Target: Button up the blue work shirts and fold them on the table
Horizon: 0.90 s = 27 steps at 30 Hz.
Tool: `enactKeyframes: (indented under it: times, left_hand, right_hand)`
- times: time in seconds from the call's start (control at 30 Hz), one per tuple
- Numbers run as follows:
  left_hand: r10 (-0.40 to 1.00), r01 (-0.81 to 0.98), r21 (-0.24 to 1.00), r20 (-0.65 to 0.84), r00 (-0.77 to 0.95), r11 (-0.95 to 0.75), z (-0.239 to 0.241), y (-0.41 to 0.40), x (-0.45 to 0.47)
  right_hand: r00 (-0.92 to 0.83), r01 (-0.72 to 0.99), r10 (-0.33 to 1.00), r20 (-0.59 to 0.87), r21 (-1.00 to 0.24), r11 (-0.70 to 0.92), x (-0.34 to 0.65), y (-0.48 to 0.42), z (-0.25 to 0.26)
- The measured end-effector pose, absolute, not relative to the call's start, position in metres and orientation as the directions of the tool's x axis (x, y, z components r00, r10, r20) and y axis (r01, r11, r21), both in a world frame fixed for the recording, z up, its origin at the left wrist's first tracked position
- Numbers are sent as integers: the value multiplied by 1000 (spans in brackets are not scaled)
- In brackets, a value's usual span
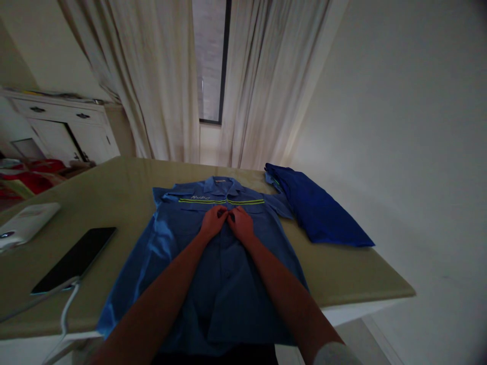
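A blue short-sleeved shirt (198, 238) with yellow-green chest stripes lies face up on the table, its collar at the far side and its hem hanging over the near edge. My left hand (213, 221) and my right hand (240, 223) meet at the shirt's front placket, just below the stripes. Both are closed, the fingertips pinching the placket's fabric close together. Whatever button sits between the fingers is hidden. Lower down the front, a small button (227, 274) shows.
A folded dark blue garment (323, 208) lies on the table (361, 274) at the right, near the wall. To the left are a black phone (76, 259) with a white cable (65, 309) and a white device (28, 223). Curtains (160, 76) hang behind.
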<state>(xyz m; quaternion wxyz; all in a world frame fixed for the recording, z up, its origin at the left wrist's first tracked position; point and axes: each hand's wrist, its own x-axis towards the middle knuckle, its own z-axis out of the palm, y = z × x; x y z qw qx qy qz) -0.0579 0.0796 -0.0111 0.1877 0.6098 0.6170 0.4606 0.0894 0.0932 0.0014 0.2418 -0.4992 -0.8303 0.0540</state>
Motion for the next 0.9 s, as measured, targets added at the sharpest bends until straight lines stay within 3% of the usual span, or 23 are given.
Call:
enactKeyframes:
  times: [0.33, 0.67, 0.9]
  left_hand:
    - [914, 627, 776, 302, -271, -70, -14, 79, -57]
    - [923, 633, 765, 318, -214, -117, -10, 76, -57]
    - [896, 607, 745, 429, -117, -277, -8, 76, -55]
  right_hand:
    - [-550, 780, 772, 318, -134, 611, 88, 90, 6]
    - [-532, 746, 774, 343, -243, 620, 93, 92, 4]
    - [-362, 732, 840, 404, -435, 525, 101, 99, -2]
